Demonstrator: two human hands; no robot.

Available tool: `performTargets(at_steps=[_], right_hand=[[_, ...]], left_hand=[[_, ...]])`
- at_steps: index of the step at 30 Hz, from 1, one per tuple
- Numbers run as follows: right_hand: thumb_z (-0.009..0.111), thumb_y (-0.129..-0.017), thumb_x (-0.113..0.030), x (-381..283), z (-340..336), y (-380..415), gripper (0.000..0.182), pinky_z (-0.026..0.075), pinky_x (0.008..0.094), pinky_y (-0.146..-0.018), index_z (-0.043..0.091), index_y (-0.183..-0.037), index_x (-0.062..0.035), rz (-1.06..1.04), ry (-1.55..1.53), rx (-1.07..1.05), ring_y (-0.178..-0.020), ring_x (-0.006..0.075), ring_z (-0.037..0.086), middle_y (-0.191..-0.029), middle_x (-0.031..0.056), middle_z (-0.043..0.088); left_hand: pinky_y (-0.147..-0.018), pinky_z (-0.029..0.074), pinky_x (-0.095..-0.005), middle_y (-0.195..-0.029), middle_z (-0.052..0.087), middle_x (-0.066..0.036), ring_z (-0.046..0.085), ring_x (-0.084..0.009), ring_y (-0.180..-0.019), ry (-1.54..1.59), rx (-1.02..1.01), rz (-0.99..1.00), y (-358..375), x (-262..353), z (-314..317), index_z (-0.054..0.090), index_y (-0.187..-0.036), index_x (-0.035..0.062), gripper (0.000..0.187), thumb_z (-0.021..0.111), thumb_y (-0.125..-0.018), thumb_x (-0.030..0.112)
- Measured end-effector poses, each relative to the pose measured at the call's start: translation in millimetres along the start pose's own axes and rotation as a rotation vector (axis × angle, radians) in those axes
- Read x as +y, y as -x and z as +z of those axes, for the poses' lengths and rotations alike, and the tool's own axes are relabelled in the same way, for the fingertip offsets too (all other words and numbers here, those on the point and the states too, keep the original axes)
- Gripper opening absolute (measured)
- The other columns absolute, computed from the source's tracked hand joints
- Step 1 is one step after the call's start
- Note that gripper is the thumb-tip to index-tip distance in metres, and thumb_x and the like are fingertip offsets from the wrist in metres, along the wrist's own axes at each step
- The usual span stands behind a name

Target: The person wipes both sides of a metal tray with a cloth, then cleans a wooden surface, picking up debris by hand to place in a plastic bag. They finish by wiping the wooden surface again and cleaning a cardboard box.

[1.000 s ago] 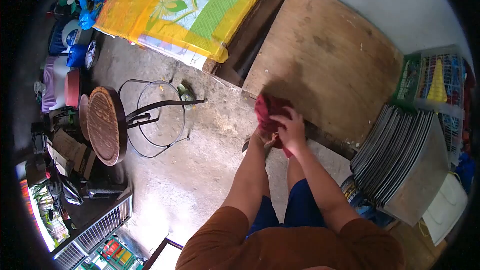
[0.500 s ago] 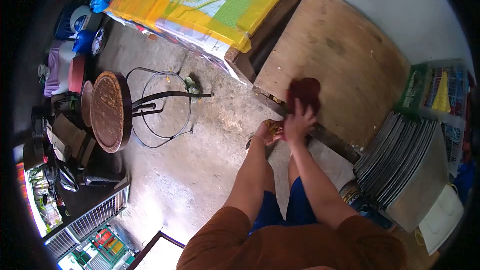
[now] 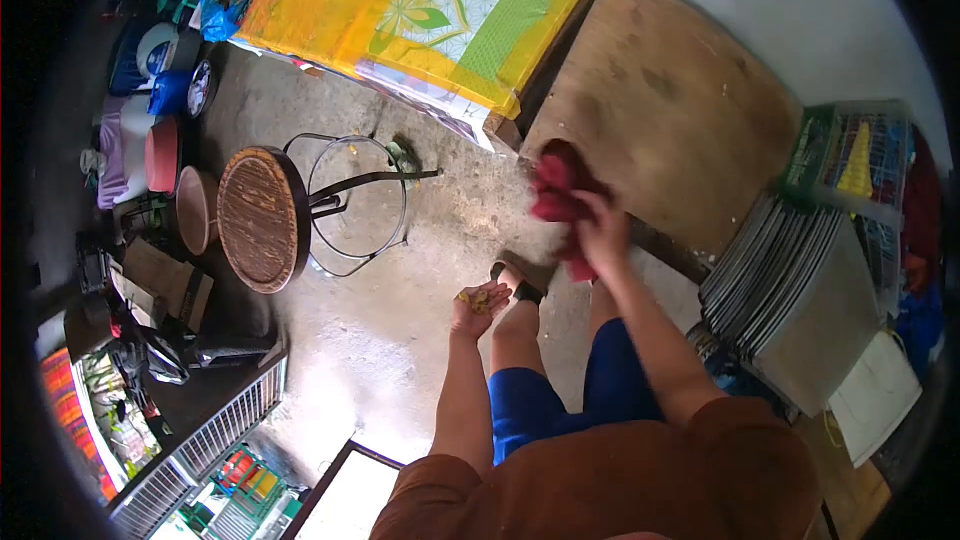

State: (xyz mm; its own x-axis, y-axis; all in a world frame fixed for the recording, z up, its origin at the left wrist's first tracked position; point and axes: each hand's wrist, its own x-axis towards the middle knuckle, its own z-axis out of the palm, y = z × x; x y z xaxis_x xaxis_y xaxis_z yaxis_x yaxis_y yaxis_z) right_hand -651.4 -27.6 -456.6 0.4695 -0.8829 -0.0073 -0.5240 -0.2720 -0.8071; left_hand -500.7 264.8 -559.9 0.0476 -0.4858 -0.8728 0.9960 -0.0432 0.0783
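Observation:
My right hand (image 3: 603,235) grips a dark red cloth (image 3: 567,185), which bunches up over the corner of the wooden board and hangs down past its edge; motion blurs both. Lower and to the left, my left hand (image 3: 480,308) is turned palm up and cupped, carrying small yellowish crumbs (image 3: 478,300). It is held over the concrete floor beside my knee, apart from the cloth. The wooden board (image 3: 690,110), low and flat with dark stains and a few specks, lies in front of my right hand.
A round wooden-topped stool (image 3: 258,220) lies tipped on its side at left. A table with a yellow patterned cover (image 3: 330,0) stands ahead. At right are a stack of grey sheets (image 3: 790,280) and a plastic basket (image 3: 850,160). Basins (image 3: 162,155) line the left side.
My left hand has moved left and down, away from the board, and now shows its palm with crumbs. My right hand has lifted the red cloth and shifted it left.

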Motion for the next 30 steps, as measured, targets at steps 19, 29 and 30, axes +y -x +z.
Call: performTargets(at_steps=[19,29,30], right_hand=[[0.066,-0.076,-0.008,-76.6,178.2,-25.5,0.065,0.049,0.0482,-0.092,0.044,-0.137,-0.0145,0.247,-0.217,-0.332,-0.109,0.0441,0.054,-0.127,0.0212,0.046],[0.069,-0.084,-0.031,132.9,-51.7,-134.9,0.068,0.037,0.0478,-0.109,0.041,-0.145,-0.0239,0.402,0.075,0.170,-0.136,0.0428,0.034,-0.151,0.0180,0.031],[0.069,-0.083,-0.038,124.1,-43.8,-153.5,0.072,0.036,0.0524,-0.108,0.037,-0.147,-0.0262,0.563,0.206,0.134,-0.136,0.0456,0.031,-0.153,0.0173,0.027]], left_hand=[[-0.090,0.054,-0.0533,-0.112,0.063,-0.031,0.060,-0.0474,-0.108,0.034,0.046,0.063,125.9,69.8,-27.4,0.061,-0.107,-0.0112,0.044,0.049,-0.083,0.024],[-0.089,0.055,-0.0518,-0.110,0.066,-0.028,0.062,-0.0458,-0.107,-0.006,0.013,0.064,111.9,60.5,13.2,0.065,-0.105,-0.0090,0.045,0.050,-0.080,0.025],[-0.090,0.054,-0.0531,-0.110,0.065,-0.029,0.062,-0.0464,-0.106,0.020,-0.012,0.051,107.5,57.3,10.1,0.065,-0.105,-0.0096,0.046,0.050,-0.080,0.025]])
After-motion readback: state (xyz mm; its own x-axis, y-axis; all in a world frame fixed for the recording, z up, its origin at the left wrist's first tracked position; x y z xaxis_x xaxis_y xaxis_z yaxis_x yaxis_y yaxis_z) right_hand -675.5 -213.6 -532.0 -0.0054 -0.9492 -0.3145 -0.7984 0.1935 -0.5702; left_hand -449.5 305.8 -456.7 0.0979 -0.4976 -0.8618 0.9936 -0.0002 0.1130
